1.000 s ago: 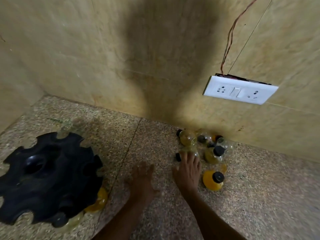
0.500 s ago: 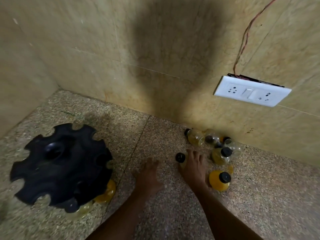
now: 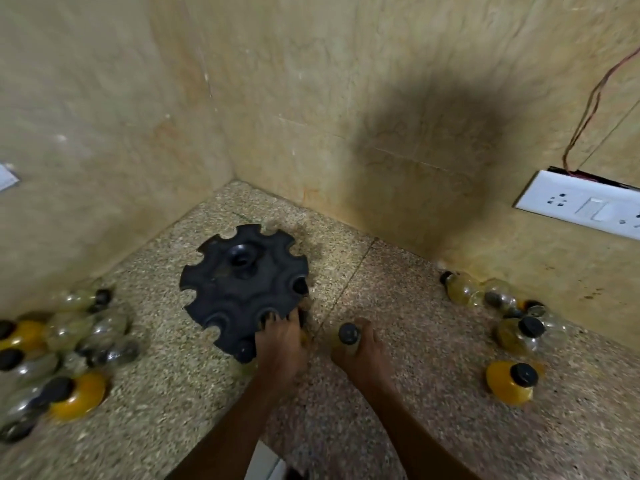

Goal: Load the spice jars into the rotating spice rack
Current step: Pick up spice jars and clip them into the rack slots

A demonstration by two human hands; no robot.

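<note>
The black rotating spice rack [image 3: 242,285], with scalloped slots round its rim, stands in the corner of the speckled stone counter [image 3: 156,393]. My left hand [image 3: 280,344] rests on the rack's near right rim with its fingers spread over the edge. My right hand [image 3: 363,351] grips a clear spice jar with a black cap [image 3: 348,333], held just right of the rack. A jar's black cap [image 3: 244,351] shows in a slot at the rack's near edge.
A heap of clear and yellow jars [image 3: 59,351] lies at the left. Several more jars [image 3: 502,306] lie along the right wall, with a yellow one [image 3: 509,382] nearer me. A white switch plate [image 3: 581,206] with loose wires sits on the right wall.
My right hand has picked a jar out of the right cluster and carried it left toward the rack. My left hand has moved onto the rack's rim. My view has swung left.
</note>
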